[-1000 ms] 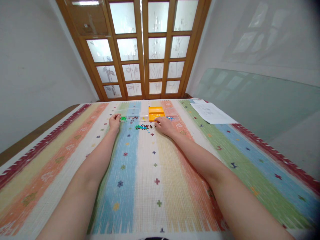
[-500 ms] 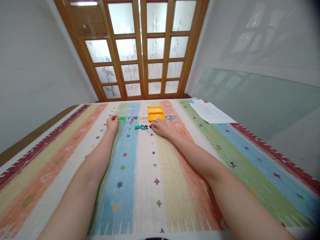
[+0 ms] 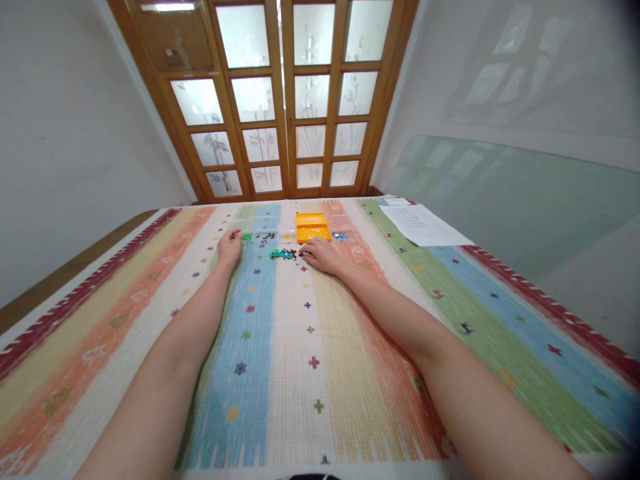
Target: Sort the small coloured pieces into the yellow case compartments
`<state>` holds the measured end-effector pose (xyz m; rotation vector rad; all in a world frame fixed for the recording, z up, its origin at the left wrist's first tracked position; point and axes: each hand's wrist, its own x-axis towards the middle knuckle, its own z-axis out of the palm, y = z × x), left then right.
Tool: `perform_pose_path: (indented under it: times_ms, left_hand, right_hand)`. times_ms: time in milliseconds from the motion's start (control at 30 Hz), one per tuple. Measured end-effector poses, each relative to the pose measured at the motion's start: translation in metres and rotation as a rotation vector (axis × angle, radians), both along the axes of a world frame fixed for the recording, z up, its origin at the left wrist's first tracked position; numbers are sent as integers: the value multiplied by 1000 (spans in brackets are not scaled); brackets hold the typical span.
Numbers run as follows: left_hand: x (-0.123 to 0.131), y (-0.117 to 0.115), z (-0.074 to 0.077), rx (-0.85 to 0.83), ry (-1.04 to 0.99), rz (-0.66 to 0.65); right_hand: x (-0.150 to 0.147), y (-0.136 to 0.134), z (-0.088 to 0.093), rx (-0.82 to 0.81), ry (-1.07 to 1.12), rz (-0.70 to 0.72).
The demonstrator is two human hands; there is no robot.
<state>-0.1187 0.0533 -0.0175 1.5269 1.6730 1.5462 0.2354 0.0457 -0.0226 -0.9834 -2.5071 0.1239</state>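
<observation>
An orange box (image 3: 314,230) stands open on the cloth-covered counter (image 3: 293,373). At its near edge, the right hand (image 3: 323,255) reaches the end of a pile of tiny mixed pieces (image 3: 283,255), lying near-left of the box. Well left of the box, the left hand (image 3: 230,245) is beside green pieces (image 3: 247,237). From here I can't tell whether either grip holds anything.
</observation>
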Motion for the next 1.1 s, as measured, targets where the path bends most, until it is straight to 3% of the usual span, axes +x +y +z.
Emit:
perform_pose_path:
  times_ms: [100, 333, 767, 1100]
  left_hand:
    - [7, 6, -6, -7, 111, 70]
    - [38, 2, -12, 27, 422, -222]
    - [90, -22, 1, 135, 795, -526]
    - [96, -28, 0, 130, 811, -585]
  right_hand:
    - [1, 2, -2, 11, 18, -6]
    - [8, 9, -4, -9, 55, -112]
    - [9, 11, -6, -32, 88, -90]
    - [13, 19, -3, -203, 574, -227]
